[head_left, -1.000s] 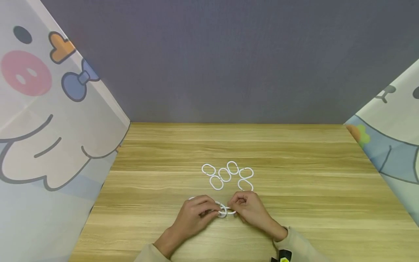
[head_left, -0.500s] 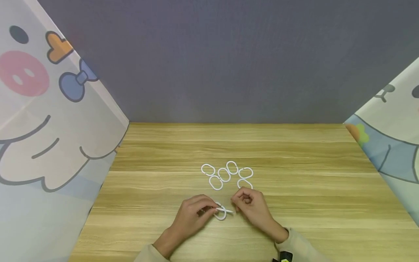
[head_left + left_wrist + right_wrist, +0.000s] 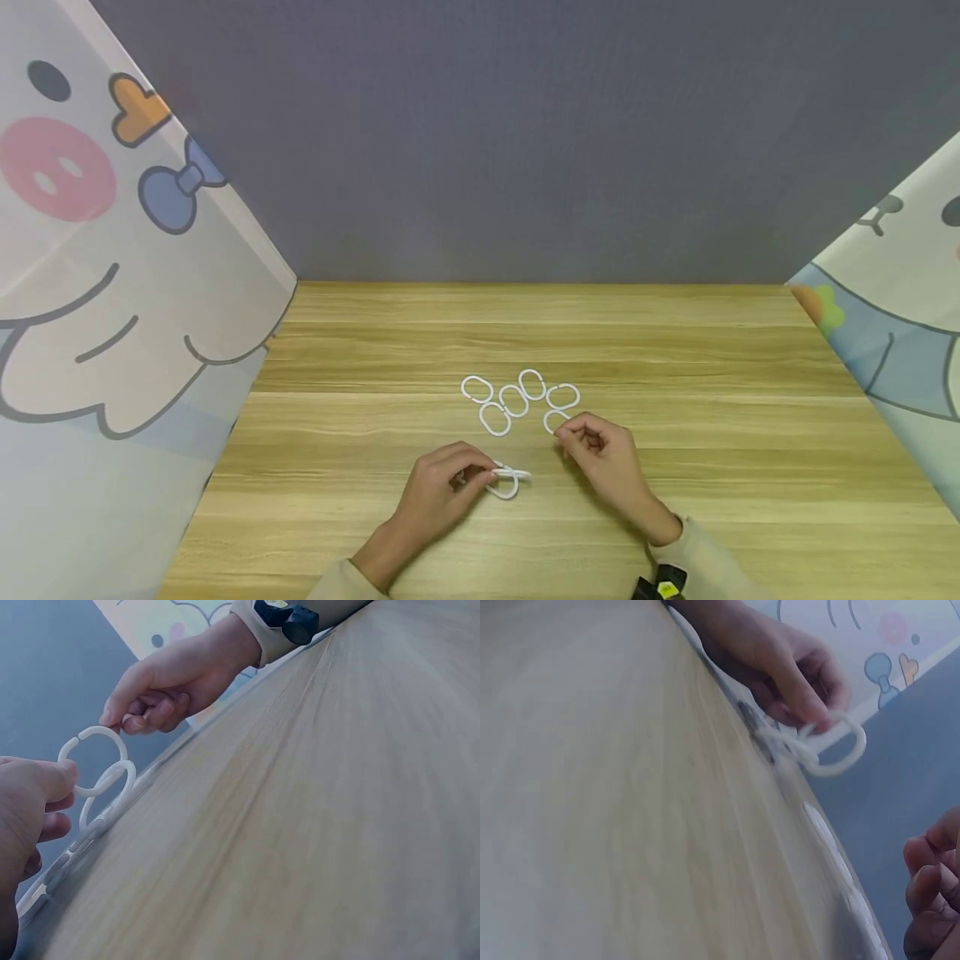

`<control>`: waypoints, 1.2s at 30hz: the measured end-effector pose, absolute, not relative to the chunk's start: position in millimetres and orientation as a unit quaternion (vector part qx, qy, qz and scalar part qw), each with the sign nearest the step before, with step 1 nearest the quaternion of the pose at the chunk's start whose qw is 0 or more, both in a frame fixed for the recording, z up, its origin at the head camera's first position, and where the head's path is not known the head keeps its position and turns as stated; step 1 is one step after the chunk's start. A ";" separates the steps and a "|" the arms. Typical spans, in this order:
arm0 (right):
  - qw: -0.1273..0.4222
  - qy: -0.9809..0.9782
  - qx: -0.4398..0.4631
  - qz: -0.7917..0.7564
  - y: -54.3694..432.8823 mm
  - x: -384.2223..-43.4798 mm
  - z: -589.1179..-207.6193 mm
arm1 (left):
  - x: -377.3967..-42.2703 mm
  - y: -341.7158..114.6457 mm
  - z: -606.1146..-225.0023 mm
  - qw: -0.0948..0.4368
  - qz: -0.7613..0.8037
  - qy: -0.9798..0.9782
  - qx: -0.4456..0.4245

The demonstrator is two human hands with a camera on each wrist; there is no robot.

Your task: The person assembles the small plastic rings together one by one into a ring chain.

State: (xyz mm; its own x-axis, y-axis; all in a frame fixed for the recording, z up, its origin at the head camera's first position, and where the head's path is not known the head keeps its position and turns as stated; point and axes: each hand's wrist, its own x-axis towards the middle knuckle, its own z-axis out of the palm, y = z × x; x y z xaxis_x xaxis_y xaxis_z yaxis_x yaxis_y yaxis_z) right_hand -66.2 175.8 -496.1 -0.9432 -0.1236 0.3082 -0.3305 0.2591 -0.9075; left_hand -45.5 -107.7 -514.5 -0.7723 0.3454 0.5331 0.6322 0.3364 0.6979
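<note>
1. Shifted toward two o'clock, the right hand point(image 3: 606, 460) bends its fingers; any grip I cannot tell.
2. Left hand point(image 3: 447, 485) pinches linked white oval rings point(image 3: 515, 475), one gapped, at its three o'clock.

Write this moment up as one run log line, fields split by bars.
left hand: pinches white ring, second ring linked through | right hand: at another ring, contact unclear | other rings: on wooden table
</note>
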 end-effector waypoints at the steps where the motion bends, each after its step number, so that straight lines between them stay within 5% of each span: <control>1: 0.095 -0.793 0.144 0.584 177.8 -67.4 -496.1 | -45.4 -107.8 -514.5 0.146 -0.489 -0.805 -0.302; 10: 0.184 -0.825 0.177 0.505 190.5 -79.7 -502.4 | -45.6 -107.9 -514.8 0.151 -0.490 -0.806 -0.296; 29: 0.191 -0.901 0.134 0.366 197.9 -86.9 -507.7 | -45.8 -107.0 -515.0 0.143 -0.491 -0.807 -0.295; 36: 0.162 -0.888 0.192 0.384 196.1 -84.0 -505.2 | -45.9 -107.0 -515.5 0.147 -0.493 -0.803 -0.300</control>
State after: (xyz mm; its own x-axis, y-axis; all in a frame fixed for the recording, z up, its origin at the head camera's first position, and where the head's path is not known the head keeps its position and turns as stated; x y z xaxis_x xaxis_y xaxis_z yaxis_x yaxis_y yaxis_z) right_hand -84.0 196.1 -505.2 -0.8740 -0.2164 0.4351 -0.4652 0.6312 -0.6206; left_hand -45.9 -107.0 -515.5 -0.7764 0.3368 0.5327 0.6274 0.3338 0.7035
